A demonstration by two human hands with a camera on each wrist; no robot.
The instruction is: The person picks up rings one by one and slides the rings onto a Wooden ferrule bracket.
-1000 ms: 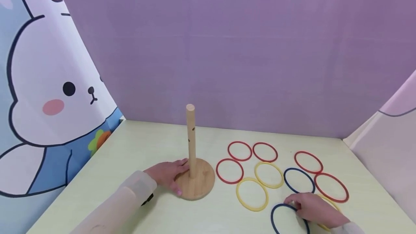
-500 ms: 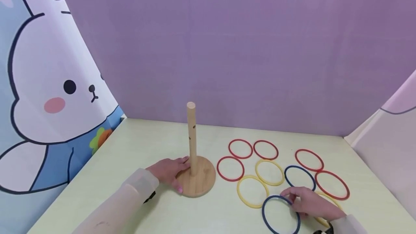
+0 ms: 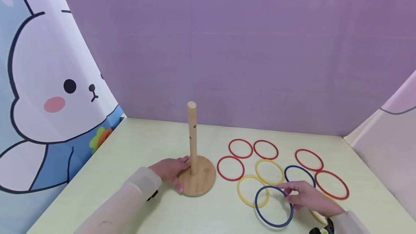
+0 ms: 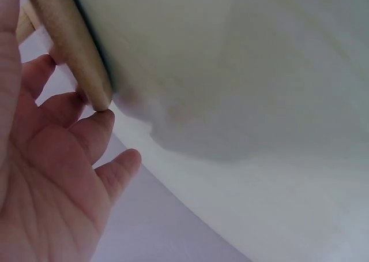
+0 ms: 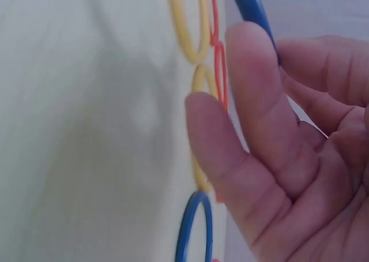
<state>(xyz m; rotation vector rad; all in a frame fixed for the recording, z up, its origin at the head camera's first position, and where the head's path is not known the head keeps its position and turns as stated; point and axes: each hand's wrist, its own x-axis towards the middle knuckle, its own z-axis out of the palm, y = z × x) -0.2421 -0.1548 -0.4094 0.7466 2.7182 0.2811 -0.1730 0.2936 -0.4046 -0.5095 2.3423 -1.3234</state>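
Note:
A wooden ring-toss stand, with an upright peg (image 3: pixel 193 136) on a round base (image 3: pixel 203 183), stands left of the rings. My left hand (image 3: pixel 169 170) holds the base's left edge. In the left wrist view its fingertips (image 4: pixel 98 129) meet the rim of the base. My right hand (image 3: pixel 308 198) pinches a blue ring (image 3: pixel 256 204) between thumb and fingertips, at the ring's right side. The held ring overlaps a yellow ring (image 3: pixel 238 189) in the head view. Its pinched part (image 5: pixel 249 5) shows at the top of the right wrist view.
Several red rings (image 3: pixel 218 170), another yellow ring (image 3: pixel 256 169) and a second blue ring (image 3: pixel 286 174) lie flat on the pale table (image 3: pixel 146 140). My right hand partly covers one more yellow ring (image 3: pixel 316 217). A purple backdrop (image 3: pixel 227 64) closes the far side, a rabbit-print panel (image 3: pixel 35 82) the left.
The right hand has moved leftward with the blue ring, which now shows farther left and higher in the head view. The left hand stays at the stand's base.

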